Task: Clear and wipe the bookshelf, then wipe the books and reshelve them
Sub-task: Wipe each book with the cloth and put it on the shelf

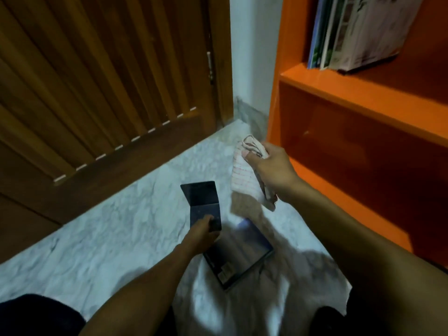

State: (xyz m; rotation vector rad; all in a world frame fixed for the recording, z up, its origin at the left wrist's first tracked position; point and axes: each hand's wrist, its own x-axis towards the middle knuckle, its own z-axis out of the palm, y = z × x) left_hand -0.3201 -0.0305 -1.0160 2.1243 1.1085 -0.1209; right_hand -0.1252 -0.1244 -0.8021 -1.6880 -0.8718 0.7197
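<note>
Low in the frame a dark book [238,257] lay on the marble floor [121,229] (its label too blurred to read). The left hand [202,235] gripped a second dark book [202,202], tilted up. Farther, right of centre, the right hand's [269,168] fingers clenched a pale checked cloth [243,174] beside the orange bookshelf [339,88], with books [351,32] standing at upper right.

Both bare arms reach forward; the left hand [202,232] grips a dark book [202,202], the right hand [271,166] clutches a cloth [244,175].

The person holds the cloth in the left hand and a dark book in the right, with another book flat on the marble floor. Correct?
Hands are swapped. The head view shows the right hand gripping the cloth and the left hand holding the dark book. The other book does lie on the marble floor.
</note>
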